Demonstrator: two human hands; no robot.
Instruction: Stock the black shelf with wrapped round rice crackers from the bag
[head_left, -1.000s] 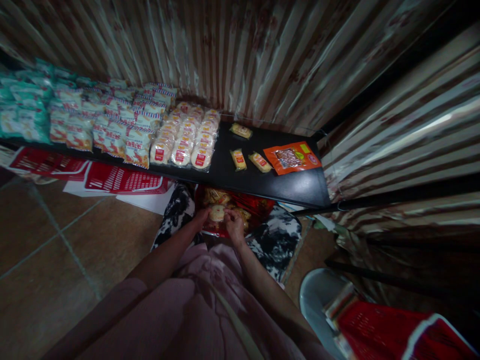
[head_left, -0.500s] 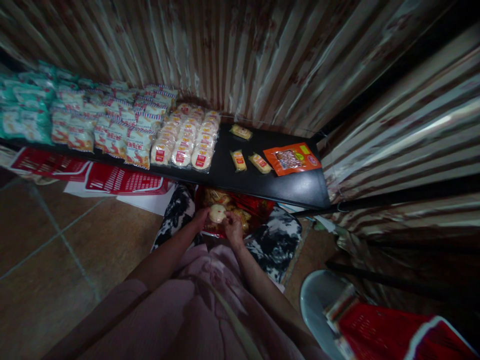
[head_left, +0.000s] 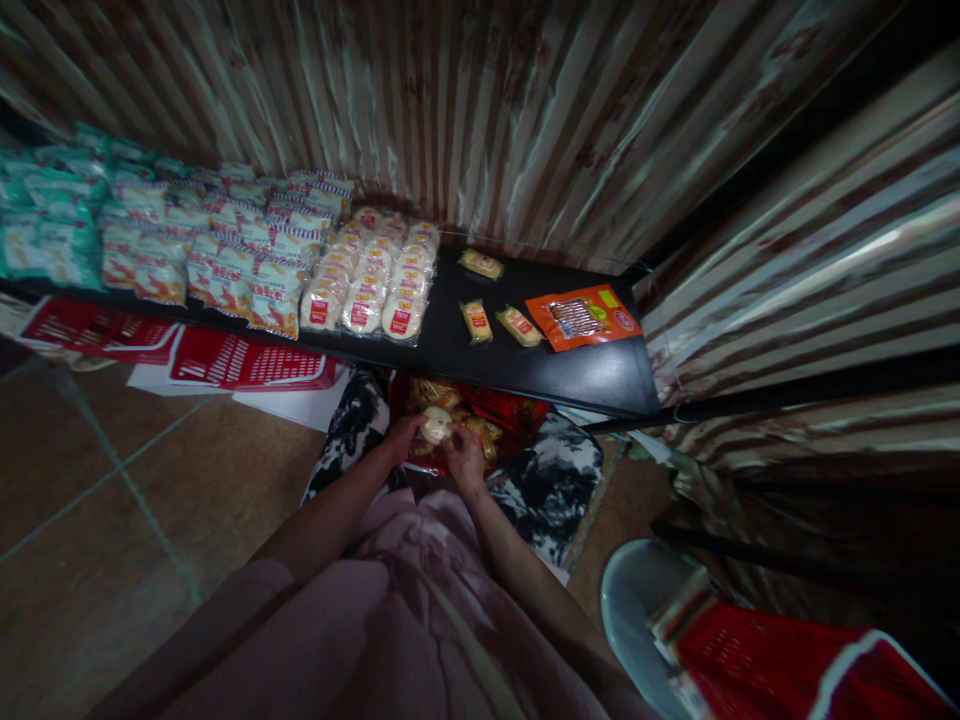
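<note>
A round pale item (head_left: 436, 427) is clamped between left hand (head_left: 405, 436) and right hand (head_left: 465, 453), grip detail indistinct, over a red container (head_left: 424, 468). The front edge of the worktop (head_left: 585, 375) hides the container's far side; the view crops teal packets (head_left: 64, 245).

left hand (head_left: 406, 436): finger undersides hidden
right hand (head_left: 465, 455): fingertips too dim, grip unclear
wrapped white cake (head_left: 435, 426): rim partly under fingers, mark unreadable
lap basket (head_left: 442, 466): far side hidden under tabletop (head_left: 585, 377)
gold packets (head_left: 486, 440): print too small
teal packets (head_left: 71, 250): cropped, left edge
floor baskets (head_left: 217, 358): tops covered by tabletop
lower-right red basket (head_left: 765, 655): cropped, bottom edge
gray rounded object (head_left: 634, 590): partly covered, kind unclear
</note>
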